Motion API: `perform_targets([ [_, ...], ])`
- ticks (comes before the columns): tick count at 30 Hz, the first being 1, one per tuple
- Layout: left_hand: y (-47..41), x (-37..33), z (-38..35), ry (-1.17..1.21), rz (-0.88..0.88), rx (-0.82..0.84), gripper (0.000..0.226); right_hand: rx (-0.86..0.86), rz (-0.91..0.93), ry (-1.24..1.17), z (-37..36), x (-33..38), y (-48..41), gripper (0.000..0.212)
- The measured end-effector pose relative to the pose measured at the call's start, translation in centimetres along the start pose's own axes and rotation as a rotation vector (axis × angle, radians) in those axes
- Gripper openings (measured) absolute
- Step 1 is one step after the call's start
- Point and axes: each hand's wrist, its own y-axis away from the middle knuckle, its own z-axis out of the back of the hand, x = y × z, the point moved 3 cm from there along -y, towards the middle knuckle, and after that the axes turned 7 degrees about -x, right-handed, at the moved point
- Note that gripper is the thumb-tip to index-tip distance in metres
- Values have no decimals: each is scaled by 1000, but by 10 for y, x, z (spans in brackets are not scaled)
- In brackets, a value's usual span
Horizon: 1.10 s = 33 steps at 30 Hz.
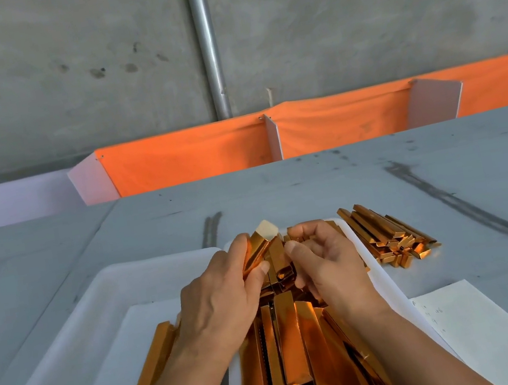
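My left hand [220, 298] grips a shiny gold paper box [258, 248], long and narrow, with its pale end flap raised at the far end. My right hand [324, 258] is curled close beside it, thumb near the box; several more gold boxes lie under its fingers. Both hands hover over a white tray [385, 284] heaped with gold boxes [299, 352]. A second white tray [97, 306] lies to the left with a single gold box [155, 363] in it.
A loose pile of gold boxes [388, 237] lies on the grey table [311, 182] to the right of the trays. A sheet of paper with writing [480, 329] sits at the near right. Orange cloth bins with white dividers [270, 136] line the table's far edge.
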Motion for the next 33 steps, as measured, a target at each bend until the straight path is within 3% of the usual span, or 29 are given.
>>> perform_targets([
  [7, 6, -3, -8, -17, -6, -49, 63, -14, 104, 70, -4, 3, 5, 28],
  [21, 6, -3, -15, -15, 1, -26, 69, 10, -8, 48, -4, 2, 3, 20],
  [27, 6, -1, -17, -27, -24, -15, 61, 137, -146, -80, -4, 1, 3, 18],
  [33, 6, -5, -15, -44, -32, 13, 54, 74, -110, -54, -5, 1, 2, 14],
])
